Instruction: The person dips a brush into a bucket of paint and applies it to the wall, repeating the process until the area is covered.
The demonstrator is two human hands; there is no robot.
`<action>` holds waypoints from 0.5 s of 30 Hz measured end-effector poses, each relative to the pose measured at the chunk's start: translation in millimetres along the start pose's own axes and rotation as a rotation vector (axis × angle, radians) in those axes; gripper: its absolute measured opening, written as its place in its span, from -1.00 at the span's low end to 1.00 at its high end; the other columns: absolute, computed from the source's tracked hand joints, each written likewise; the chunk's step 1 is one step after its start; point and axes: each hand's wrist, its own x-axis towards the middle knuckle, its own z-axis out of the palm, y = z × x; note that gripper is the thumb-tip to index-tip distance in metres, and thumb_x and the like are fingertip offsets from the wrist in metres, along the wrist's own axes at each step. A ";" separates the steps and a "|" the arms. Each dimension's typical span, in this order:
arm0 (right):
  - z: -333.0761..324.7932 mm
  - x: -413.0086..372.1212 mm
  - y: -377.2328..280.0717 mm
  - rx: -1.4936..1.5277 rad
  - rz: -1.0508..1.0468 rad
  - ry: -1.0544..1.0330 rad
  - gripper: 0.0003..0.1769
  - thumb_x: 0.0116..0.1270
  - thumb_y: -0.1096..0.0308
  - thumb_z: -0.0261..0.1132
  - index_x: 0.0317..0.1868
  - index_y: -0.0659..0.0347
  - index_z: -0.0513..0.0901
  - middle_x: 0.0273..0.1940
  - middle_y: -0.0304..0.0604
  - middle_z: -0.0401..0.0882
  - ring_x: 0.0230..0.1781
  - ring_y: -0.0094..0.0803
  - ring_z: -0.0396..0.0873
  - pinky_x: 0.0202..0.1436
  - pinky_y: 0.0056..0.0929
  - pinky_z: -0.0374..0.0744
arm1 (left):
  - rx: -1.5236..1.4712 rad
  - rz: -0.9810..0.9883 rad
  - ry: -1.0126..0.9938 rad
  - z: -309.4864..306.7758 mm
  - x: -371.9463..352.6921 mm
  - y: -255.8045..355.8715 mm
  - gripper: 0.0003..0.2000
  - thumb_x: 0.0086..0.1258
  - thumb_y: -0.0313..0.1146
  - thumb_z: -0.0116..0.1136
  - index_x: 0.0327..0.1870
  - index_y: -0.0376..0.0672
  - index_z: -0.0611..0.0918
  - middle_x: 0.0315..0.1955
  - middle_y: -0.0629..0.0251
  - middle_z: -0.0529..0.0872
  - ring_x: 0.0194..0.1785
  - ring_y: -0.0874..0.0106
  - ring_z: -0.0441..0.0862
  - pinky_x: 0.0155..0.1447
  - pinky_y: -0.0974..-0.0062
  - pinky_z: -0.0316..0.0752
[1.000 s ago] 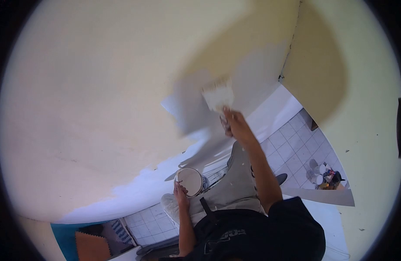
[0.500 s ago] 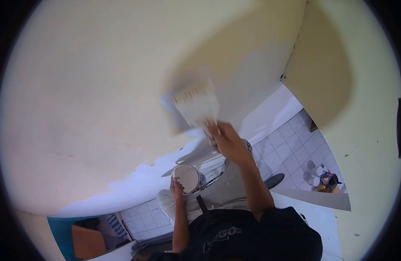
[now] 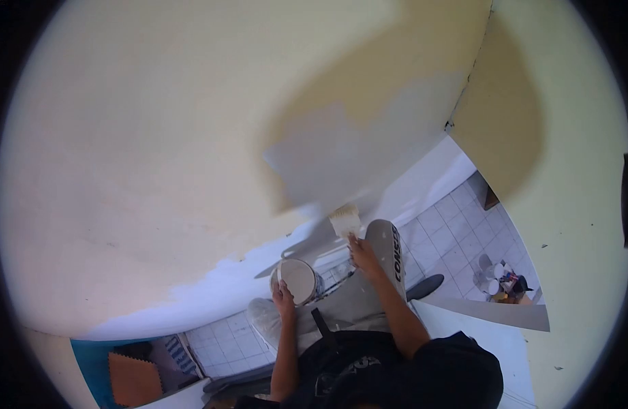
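Note:
A wide, pale-bristled brush [image 3: 345, 221] is in my right hand [image 3: 361, 253], whose fingers wrap its handle; the bristles point up toward the lower wall above my knee. My left hand [image 3: 283, 298] grips the near left rim of a round paint bucket [image 3: 316, 283] that holds pale paint [image 3: 299, 280]. The bucket stands by my legs. On the cream wall [image 3: 157, 157], a patch of whitish-grey paint [image 3: 320, 150] lies within a large shadow, and white paint also covers the wall's lower edge.
Tiled floor [image 3: 447, 232] shows at the right, with a cluster of cups and small items [image 3: 501, 281] on it. An orange mat [image 3: 134, 379] lies at the lower left. A wall corner runs down at the upper right. My legs [image 3: 348, 300] are bent below the wall.
My right hand has moved down with the brush, from the painted patch to near my knee. The patch is now uncovered. My left hand is still at the bucket rim.

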 end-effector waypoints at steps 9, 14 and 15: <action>-9.4 -105.8 -240.9 0.004 -0.270 -0.176 -0.53 0.49 -0.11 0.03 -0.37 0.13 0.45 -0.59 -0.45 0.22 -0.68 -0.71 0.13 -0.66 -0.67 0.17 | 0.423 0.226 0.055 6.4 -2.4 -25.0 -0.54 0.48 -0.10 0.03 0.02 -0.47 0.51 -0.52 0.06 0.57 -0.43 0.30 0.52 -0.37 0.30 0.39; -20.8 -73.2 -160.2 0.008 -0.134 -0.085 -0.52 0.47 -0.13 0.05 -0.36 0.14 0.45 -0.58 -0.43 0.26 -0.68 -0.71 0.16 -0.66 -0.66 0.18 | 0.512 0.163 0.040 15.1 -18.6 16.1 -0.47 0.45 -0.08 0.05 0.05 -0.54 0.49 -0.37 -0.27 0.65 -0.26 -0.09 0.63 -0.18 0.08 0.45; -22.6 -75.3 -166.1 0.032 -0.163 -0.075 -0.52 0.47 -0.12 0.05 -0.36 0.14 0.46 -0.58 -0.42 0.27 -0.68 -0.70 0.17 -0.65 -0.66 0.19 | 0.520 0.174 0.039 20.5 -14.9 18.1 -0.47 0.44 -0.08 0.06 0.04 -0.54 0.49 -0.37 -0.27 0.65 -0.27 -0.11 0.63 -0.18 0.07 0.45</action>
